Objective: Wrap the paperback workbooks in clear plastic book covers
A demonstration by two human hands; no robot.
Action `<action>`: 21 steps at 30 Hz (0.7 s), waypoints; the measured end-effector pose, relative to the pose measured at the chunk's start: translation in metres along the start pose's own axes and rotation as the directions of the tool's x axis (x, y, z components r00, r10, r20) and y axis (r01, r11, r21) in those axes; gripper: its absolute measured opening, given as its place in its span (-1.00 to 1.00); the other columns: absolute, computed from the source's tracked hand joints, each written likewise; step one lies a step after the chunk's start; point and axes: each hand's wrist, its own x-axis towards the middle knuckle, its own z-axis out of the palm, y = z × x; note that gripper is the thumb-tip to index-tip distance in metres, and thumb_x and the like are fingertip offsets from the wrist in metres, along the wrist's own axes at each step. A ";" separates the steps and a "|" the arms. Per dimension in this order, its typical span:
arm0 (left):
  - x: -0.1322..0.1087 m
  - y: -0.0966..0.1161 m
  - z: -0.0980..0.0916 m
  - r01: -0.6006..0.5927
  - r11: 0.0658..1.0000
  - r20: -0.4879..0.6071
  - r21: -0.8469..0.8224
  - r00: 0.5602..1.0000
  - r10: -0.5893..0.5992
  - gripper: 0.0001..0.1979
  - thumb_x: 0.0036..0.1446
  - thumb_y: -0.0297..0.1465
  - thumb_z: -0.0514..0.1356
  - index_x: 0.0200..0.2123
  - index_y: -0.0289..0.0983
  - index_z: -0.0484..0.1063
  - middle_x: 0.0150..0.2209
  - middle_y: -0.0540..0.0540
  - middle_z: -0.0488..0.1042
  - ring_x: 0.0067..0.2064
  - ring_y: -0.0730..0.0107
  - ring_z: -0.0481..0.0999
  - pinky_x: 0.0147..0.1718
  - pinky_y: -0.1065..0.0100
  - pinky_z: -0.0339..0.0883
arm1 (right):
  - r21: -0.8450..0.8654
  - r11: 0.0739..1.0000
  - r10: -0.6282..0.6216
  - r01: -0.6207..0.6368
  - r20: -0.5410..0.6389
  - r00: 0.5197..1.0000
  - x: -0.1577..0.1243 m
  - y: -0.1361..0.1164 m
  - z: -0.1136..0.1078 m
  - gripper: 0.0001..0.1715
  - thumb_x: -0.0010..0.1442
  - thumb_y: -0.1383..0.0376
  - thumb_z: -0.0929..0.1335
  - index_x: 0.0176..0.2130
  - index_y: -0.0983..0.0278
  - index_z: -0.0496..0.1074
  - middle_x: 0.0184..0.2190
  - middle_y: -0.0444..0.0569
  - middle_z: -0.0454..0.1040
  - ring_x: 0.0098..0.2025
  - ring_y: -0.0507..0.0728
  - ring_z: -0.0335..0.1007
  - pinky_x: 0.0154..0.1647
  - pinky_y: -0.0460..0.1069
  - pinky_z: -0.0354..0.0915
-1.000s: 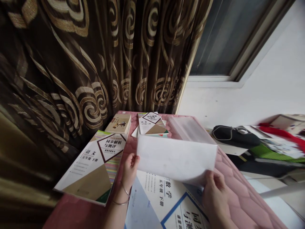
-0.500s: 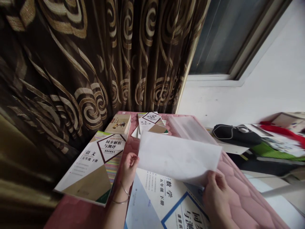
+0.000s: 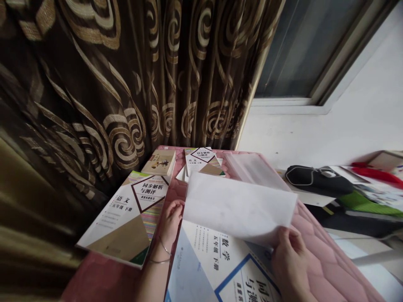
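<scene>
A translucent white sheet (image 3: 239, 207) is held up over a blue-and-white workbook (image 3: 214, 268) that lies on the pink quilted table (image 3: 317, 251). My left hand (image 3: 170, 224), with thin bracelets at the wrist, pinches the sheet's left edge. My right hand (image 3: 291, 262) grips its lower right corner. The sheet bends slightly and hides the workbook's far end.
A large workbook (image 3: 129, 218) lies left of my hands, partly over the table's edge. Two smaller books (image 3: 160, 162) (image 3: 203, 161) and a stack of clear sheets (image 3: 255, 170) lie farther back. A dark patterned curtain (image 3: 126, 75) hangs behind. A black pouch (image 3: 317, 180) and clutter sit at right.
The sheet has shifted slightly to the right and flattened a little between both hands. The view has drifted a bit; the books have not moved.
</scene>
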 end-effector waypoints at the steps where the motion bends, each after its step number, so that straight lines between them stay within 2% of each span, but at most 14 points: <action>1: -0.001 0.000 0.000 0.013 1.000 0.012 -0.015 1.000 -0.013 -0.68 0.03 -0.11 0.24 -0.32 -0.26 0.43 -0.41 -0.01 0.47 -0.42 0.45 0.42 -0.42 0.45 0.25 | -0.009 1.000 -0.004 0.004 0.002 1.000 0.000 -0.001 0.000 -0.47 0.00 -0.18 0.35 -0.40 0.22 0.34 -0.54 -0.21 0.24 -0.48 0.03 0.08 -0.46 -0.03 0.07; 6: -0.001 0.000 0.000 0.043 0.998 0.058 -0.040 0.997 -0.040 -0.66 -0.05 -0.12 0.32 -0.38 -0.26 0.38 -0.50 0.06 0.40 -0.46 0.50 0.36 -0.44 0.48 0.21 | -0.044 0.999 0.016 -0.016 -0.017 1.000 -0.003 -0.005 0.000 -0.51 0.02 -0.14 0.33 -0.40 0.23 0.34 -0.53 -0.21 0.25 -0.45 0.03 0.11 -0.43 -0.04 0.07; 11: 0.001 -0.002 0.002 0.066 0.993 0.077 -0.101 0.995 -0.058 -0.61 -0.04 -0.11 0.32 -0.27 -0.29 0.47 -0.33 -0.08 0.53 -0.30 0.37 0.48 -0.28 0.40 0.30 | -0.022 0.999 0.036 -0.036 0.005 0.999 -0.005 -0.009 0.000 -0.52 0.01 -0.13 0.34 -0.41 0.22 0.31 -0.55 -0.23 0.21 -0.48 0.02 0.08 -0.45 -0.04 0.06; 14: 0.002 -0.002 0.003 0.086 0.990 0.103 -0.115 0.992 -0.074 -0.62 -0.09 -0.13 0.35 -0.31 -0.30 0.47 -0.37 -0.06 0.53 -0.32 0.38 0.47 -0.28 0.40 0.30 | -0.015 1.000 0.012 -0.012 0.014 1.000 -0.006 -0.010 0.000 -0.52 0.00 -0.13 0.35 -0.42 0.23 0.31 -0.54 -0.22 0.23 -0.47 0.02 0.08 -0.44 -0.04 0.06; 17: 0.000 0.001 0.007 0.071 0.993 0.059 -0.092 0.996 -0.065 -0.64 -0.10 -0.12 0.35 -0.44 -0.30 0.42 -0.48 0.01 0.47 -0.42 0.45 0.41 -0.37 0.44 0.26 | 0.023 1.000 0.008 -0.009 0.020 1.000 -0.007 -0.009 -0.001 -0.51 -0.02 -0.13 0.37 -0.43 0.24 0.32 -0.52 -0.22 0.25 -0.44 0.03 0.09 -0.41 -0.05 0.07; 21: -0.004 0.004 0.016 0.026 0.999 -0.072 0.031 0.997 -0.023 -0.65 -0.10 -0.11 0.30 -0.51 -0.28 0.36 -0.54 0.03 0.41 -0.45 0.45 0.36 -0.43 0.45 0.23 | 0.054 0.999 0.003 -0.004 0.013 1.000 -0.007 -0.005 -0.001 -0.50 -0.03 -0.14 0.37 -0.45 0.23 0.31 -0.52 -0.23 0.25 -0.43 0.02 0.08 -0.39 -0.06 0.07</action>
